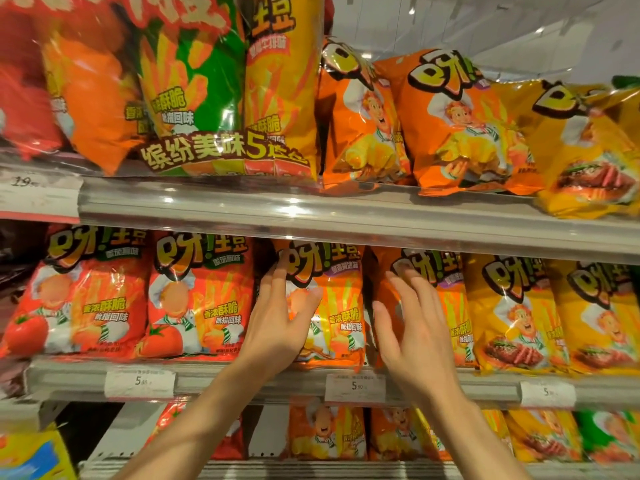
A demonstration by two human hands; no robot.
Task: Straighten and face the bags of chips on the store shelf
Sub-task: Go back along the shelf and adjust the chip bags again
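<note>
Both hands reach to the middle shelf [311,377], fingers straight: the left hand [277,327] lies flat against an orange bag [332,306], the right hand [415,337] against the turned bag [384,299] beside it (front edge). Red bags [138,296] already face out; upper-shelf bags [460,133] lean unstraightened.

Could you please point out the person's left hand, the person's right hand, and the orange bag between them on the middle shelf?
left hand [277,320]: head view, back of the hand.
right hand [415,337]: head view, back of the hand.
orange bag [341,306]: head view, front panel.
</note>
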